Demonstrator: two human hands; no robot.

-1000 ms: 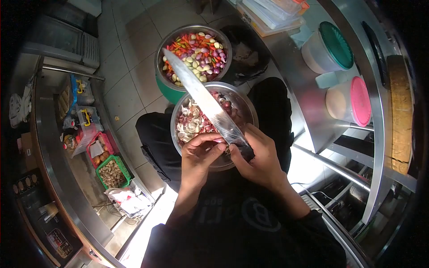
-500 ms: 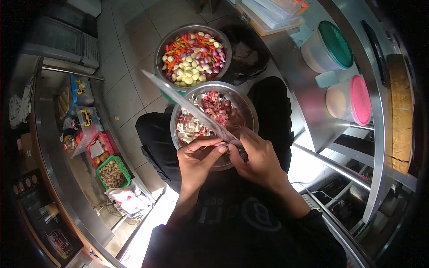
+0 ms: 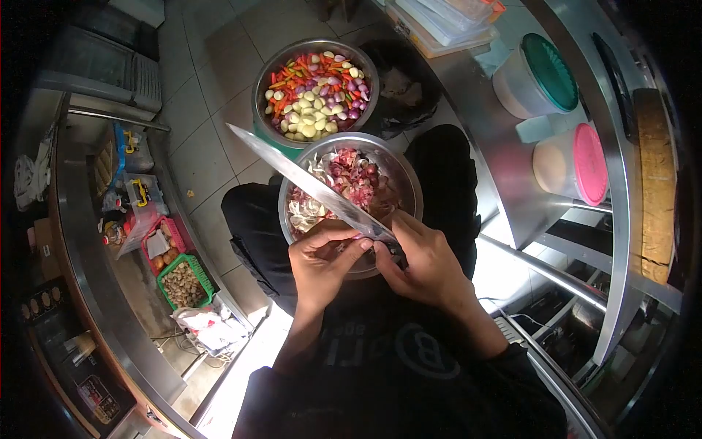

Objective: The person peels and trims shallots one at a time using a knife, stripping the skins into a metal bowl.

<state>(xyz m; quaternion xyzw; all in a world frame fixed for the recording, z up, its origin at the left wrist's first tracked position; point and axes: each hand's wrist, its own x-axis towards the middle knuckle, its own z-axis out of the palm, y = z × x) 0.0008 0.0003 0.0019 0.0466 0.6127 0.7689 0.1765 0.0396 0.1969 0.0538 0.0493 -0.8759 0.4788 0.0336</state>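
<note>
My right hand [image 3: 424, 265] is closed around the grip end of a large knife [image 3: 301, 177]. Its blade points up and left across the lower metal bowl [image 3: 414, 175], and its flat side shows. My left hand [image 3: 322, 263] pinches a small purplish piece, apparently a shallot, mostly hidden by the fingers at the blade's lower end. Both thumbs nearly meet there, above the bowl's near rim. Inside that bowl lie reddish shallot skins [image 3: 349, 172] and whitish garlic skins [image 3: 303, 212].
Beyond it stands another metal bowl [image 3: 261, 84] with peeled garlic [image 3: 310, 121], shallots and chillies. A black plastic bag [image 3: 420, 69] sits beside it. Lidded tubs [image 3: 574, 164] stand on the right-hand shelf. At left, a green basket [image 3: 209, 282] is on a low shelf.
The knife blade has turned so more of its flat side shows, and its tip has shifted slightly left and down. My hands stay almost in place.
</note>
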